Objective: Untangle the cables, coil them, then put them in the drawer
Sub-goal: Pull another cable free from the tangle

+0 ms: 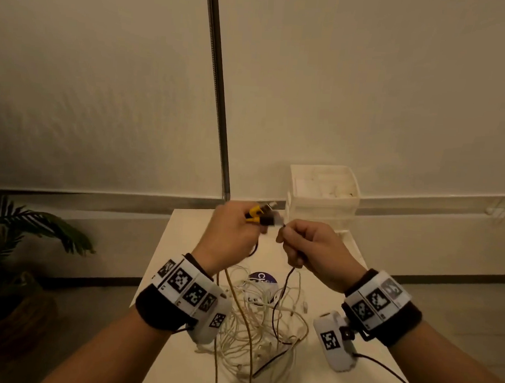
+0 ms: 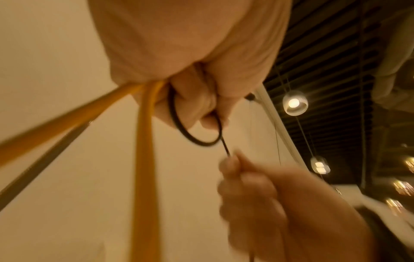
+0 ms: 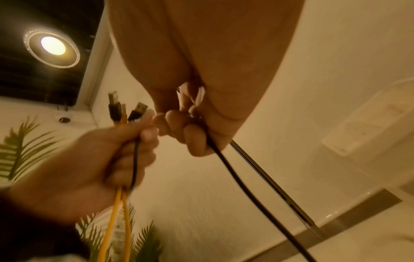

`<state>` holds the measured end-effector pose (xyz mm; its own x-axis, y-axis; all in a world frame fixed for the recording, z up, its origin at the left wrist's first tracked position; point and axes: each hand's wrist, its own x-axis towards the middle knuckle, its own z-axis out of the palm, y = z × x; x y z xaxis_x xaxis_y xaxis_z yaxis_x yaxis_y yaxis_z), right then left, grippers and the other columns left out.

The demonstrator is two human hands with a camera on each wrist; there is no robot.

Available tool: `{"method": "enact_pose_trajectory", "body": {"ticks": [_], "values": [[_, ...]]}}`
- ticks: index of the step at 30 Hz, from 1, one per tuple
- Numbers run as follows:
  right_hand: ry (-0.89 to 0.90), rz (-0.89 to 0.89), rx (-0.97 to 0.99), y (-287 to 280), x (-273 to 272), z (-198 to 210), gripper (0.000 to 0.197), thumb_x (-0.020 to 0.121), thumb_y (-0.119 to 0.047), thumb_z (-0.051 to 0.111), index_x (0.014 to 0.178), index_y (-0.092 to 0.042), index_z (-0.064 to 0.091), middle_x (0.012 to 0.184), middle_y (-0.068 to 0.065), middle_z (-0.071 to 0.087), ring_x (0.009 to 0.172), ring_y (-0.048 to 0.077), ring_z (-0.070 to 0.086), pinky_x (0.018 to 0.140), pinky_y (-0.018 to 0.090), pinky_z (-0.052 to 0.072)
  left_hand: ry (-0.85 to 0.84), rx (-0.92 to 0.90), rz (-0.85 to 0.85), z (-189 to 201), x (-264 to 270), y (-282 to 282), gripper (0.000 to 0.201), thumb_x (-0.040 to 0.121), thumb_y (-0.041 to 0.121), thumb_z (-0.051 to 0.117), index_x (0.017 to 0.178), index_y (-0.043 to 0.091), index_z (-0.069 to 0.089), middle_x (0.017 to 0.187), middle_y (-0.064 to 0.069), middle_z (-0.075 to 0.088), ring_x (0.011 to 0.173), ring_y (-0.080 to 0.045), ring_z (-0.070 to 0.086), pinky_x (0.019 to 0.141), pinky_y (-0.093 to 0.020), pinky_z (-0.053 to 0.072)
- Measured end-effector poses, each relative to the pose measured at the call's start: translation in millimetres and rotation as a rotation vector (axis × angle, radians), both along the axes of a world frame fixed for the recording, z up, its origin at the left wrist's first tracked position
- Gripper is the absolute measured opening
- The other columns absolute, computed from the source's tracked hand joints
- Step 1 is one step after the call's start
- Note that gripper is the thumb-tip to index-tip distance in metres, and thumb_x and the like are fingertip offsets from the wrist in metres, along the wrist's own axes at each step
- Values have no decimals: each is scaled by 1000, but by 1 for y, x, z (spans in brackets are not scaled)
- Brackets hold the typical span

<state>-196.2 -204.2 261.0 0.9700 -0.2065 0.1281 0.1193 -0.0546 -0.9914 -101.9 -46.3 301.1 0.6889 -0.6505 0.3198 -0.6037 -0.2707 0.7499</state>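
1. Furthest left, the potted palm (image 1: 23, 238) on the floor stands well apart from the work and can be ignored.
2. The left hand (image 1: 234, 228) is raised above the white table (image 1: 174, 319), its fingers curled tight round a bundle of ends: two strands of yellow cable (image 1: 245, 331), their yellow plugs (image 1: 253, 214) and two black USB plugs (image 3: 125, 110) sticking out above the fist. Judged from this, it should act as the anchor; keep that grip firm so no freed end drops back.
3. Below and between the wrists, the tangle of white cables (image 1: 256, 317) lies loose on the table, with the yellow strands and the black cable (image 1: 277, 309) hanging down into it. Lifting slowly would probably let the white loops fall away rather than tighten.
4. The right hand (image 1: 307, 247) pinches the black cable between thumb and curled fingers, just beside the left fist; the left wrist view shows a small black loop between the two hands. Drawing it gently sideways, feeding rather than yanking, should open that loop.
5. At the far right of the table stands the white drawer unit (image 1: 322, 195), its top tray apparently open; coiling comes first.
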Motion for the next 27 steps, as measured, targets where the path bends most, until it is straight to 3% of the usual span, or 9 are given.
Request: {"method": "enact_pose_trajectory", "body": {"ticks": [2,5,8,12,15,18,22,24,27], "values": [[-4,-1,-62,4,-3,-20,27,100,-14,43,82,-4,61,57,8,48,50,15,43,52,23,38,36,-221,123,15,7,4,32,91,3,61,81,33,71,79,15,69,77,-4,64,74,-28,52],[38,-36,-205,8,-9,-53,31,102,-16,41,79,-7,60,58,5,50,54,14,45,59,26,40,75,-434,317,37,23,10,16,95,15,62,81,16,70,74,8,63,63,5,55,64,-17,45],[52,-76,-218,8,-5,-58,31,102,-16,39,80,-3,56,56,3,47,53,13,44,61,34,44,-63,-245,294,36,25,9,9,94,16,64,100,21,67,86,10,66,78,0,62,68,-16,49],[77,-34,-119,8,3,-42,27,103,-17,38,84,-5,52,59,3,38,52,12,37,69,44,52,-375,65,268,18,15,7,53,84,2,61,128,31,55,79,-2,64,71,-23,61,67,-41,57],[117,-38,-31,1,1,-35,26,103,-21,38,85,-11,53,61,1,37,52,10,36,76,49,53,-469,159,273,19,19,14,42,89,26,65,129,35,55,79,0,68,70,-22,62,66,-41,58],[112,-50,-21,-6,-1,-32,29,103,-26,37,85,-9,54,62,2,37,52,10,36,72,49,53,-389,-9,213,23,23,21,38,89,53,61,119,31,66,94,4,76,83,-14,69,75,-38,58],[59,-50,-62,1,6,-20,33,103,-25,37,82,-9,57,63,4,35,53,11,32,54,32,35,-141,-63,-9,17,6,3,31,87,39,70,115,26,70,90,12,73,75,6,64,71,-22,53],[30,-67,34,8,10,-12,35,102,-26,37,82,-7,58,59,2,35,51,10,29,52,29,27,-56,-43,-46,6,0,-10,35,83,34,71,117,25,69,100,9,74,83,2,66,73,-18,50],[-21,-60,182,11,12,-3,34,103,-12,34,98,-1,66,62,3,43,53,12,31,52,27,26,71,-63,-63,-10,-2,-22,22,89,30,67,109,27,73,98,4,75,92,-12,69,84,-34,56]]}}
